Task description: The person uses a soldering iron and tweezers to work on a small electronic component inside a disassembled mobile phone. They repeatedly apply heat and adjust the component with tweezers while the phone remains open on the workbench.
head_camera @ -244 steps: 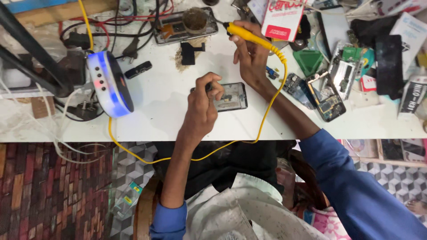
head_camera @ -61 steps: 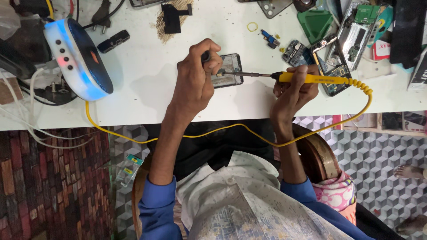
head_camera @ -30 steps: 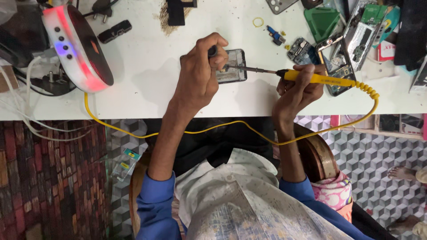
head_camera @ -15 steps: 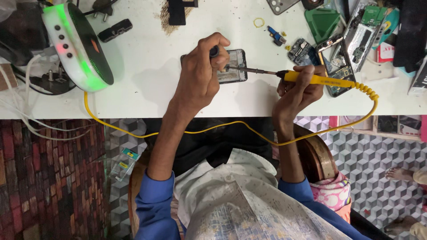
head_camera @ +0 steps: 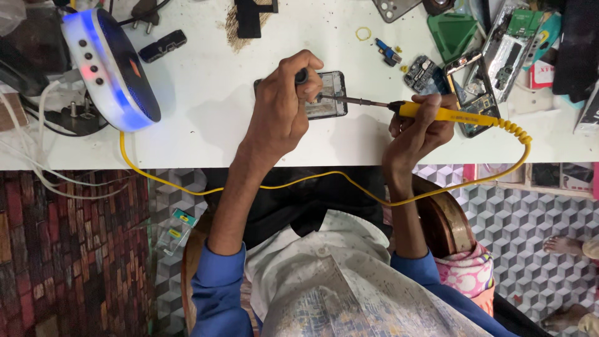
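Left hand [head_camera: 281,106] gripping dark tool over phone [head_camera: 327,95], right hand [head_camera: 415,128] clasping yellow soldering iron [head_camera: 437,113].

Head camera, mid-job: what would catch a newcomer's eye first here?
Probably the yellow-handled soldering iron in the right hand, its metal tip reaching left onto the opened dark phone that the left hand steadies at the middle of the white worktable. Next, the round white speaker glowing blue at upper left, and the coiled yellow cable looping below the table edge.
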